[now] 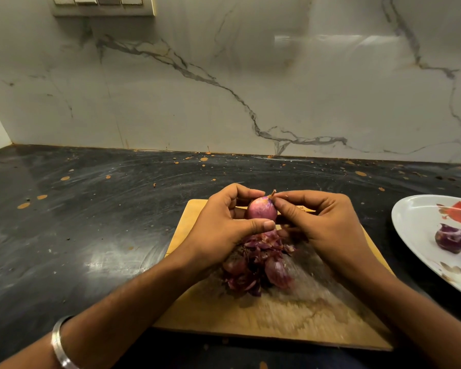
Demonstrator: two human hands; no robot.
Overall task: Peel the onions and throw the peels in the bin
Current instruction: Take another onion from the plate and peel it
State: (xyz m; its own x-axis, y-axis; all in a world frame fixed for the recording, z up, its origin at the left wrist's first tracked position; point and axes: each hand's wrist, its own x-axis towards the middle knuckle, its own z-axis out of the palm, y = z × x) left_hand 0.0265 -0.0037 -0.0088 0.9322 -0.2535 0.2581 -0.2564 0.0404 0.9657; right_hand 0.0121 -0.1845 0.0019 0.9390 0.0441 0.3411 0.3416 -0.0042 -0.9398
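Note:
A small pink-purple onion (pixel 261 211) is held above the wooden cutting board (pixel 277 315). My left hand (pixel 224 222) grips it from the left, thumb across its lower front. My right hand (pixel 317 222) pinches the dry skin at the onion's stem tip between thumb and forefinger. Below the hands, a heap of purple onion peels (pixel 256 265) lies on the board. No bin is in view.
A white plate (pixel 423 230) at the right edge holds a peeled dark purple onion (pixel 451 239) and some red scraps. The board lies on a black counter (pixel 77 222) flecked with peel bits, backed by a marble wall (pixel 224 89).

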